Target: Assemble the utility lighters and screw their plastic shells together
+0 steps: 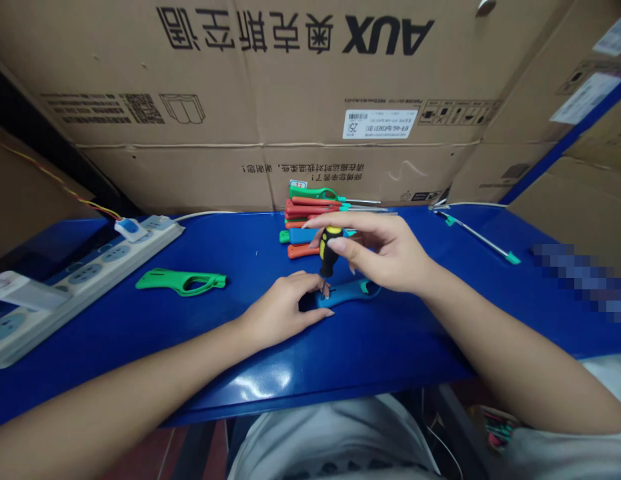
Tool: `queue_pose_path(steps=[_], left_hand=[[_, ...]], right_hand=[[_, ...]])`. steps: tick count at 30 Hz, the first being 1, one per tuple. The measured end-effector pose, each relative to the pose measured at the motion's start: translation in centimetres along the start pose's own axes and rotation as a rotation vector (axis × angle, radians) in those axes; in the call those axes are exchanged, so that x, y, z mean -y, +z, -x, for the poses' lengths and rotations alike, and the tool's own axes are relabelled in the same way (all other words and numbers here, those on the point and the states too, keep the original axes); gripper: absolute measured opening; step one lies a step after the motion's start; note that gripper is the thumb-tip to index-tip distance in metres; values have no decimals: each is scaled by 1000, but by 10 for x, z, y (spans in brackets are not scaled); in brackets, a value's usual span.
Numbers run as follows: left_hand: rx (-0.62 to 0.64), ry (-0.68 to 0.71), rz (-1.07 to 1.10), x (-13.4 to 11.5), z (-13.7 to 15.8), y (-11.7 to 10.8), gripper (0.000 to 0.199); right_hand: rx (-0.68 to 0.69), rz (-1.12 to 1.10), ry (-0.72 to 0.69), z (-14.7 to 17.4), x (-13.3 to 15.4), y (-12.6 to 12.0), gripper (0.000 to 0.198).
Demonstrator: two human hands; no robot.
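Observation:
My right hand (377, 250) grips the black and yellow handle of a screwdriver (329, 257), held upright. Its tip meets the left part of a blue lighter casing (347, 293) lying on the blue table. With thumb and fingers, my left hand (290, 303) pinches the left end of that casing. Behind my right hand several long-necked lighters (305, 212) in red, green, blue and orange lie in a stack. A green lighter casing (183, 281) rests alone to the left of my left hand.
A white power strip (95, 270) with plugs runs along the table's left side. At the right lies a thin rod with teal ends (483, 239). A large cardboard box (270, 133) walls off the back. The table's front edge (290, 407) is close to my body.

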State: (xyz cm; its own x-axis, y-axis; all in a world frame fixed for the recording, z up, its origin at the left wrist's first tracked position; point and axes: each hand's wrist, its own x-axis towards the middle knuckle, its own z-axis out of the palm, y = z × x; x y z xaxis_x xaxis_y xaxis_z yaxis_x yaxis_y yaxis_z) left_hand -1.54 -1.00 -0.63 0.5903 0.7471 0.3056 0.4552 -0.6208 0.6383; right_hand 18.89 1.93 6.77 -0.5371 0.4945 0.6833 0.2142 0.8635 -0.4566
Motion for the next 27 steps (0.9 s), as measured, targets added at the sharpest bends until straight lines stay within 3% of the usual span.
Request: queue_pose_path(steps=[3, 5, 10, 14, 16, 20, 22, 27], left_hand=[[-2, 5, -2, 1, 1, 0, 19], [-1, 6, -2, 1, 1, 1, 19], [7, 3, -8, 0, 0, 0, 18], [2, 2, -1, 0, -1, 1, 19], [-5, 7, -2, 0, -1, 1, 19], [0, 12, -10, 0, 0, 1, 19], [-7, 17, -16, 1, 0, 1, 19], [-35, 39, -25, 1, 0, 2, 21]], right_hand=[[-114, 212, -123, 0, 0, -2, 24], [-86, 287, -148, 1, 0, -2, 24], [86, 19, 15, 0, 2, 0, 37], [-63, 243, -85, 1, 0, -1, 28], [-72, 359, -127, 2, 1, -3, 30], [83, 151, -39, 2, 3, -2, 38], [93, 58, -23, 2, 3, -1, 36], [-18, 330, -142, 3, 1, -1, 35]])
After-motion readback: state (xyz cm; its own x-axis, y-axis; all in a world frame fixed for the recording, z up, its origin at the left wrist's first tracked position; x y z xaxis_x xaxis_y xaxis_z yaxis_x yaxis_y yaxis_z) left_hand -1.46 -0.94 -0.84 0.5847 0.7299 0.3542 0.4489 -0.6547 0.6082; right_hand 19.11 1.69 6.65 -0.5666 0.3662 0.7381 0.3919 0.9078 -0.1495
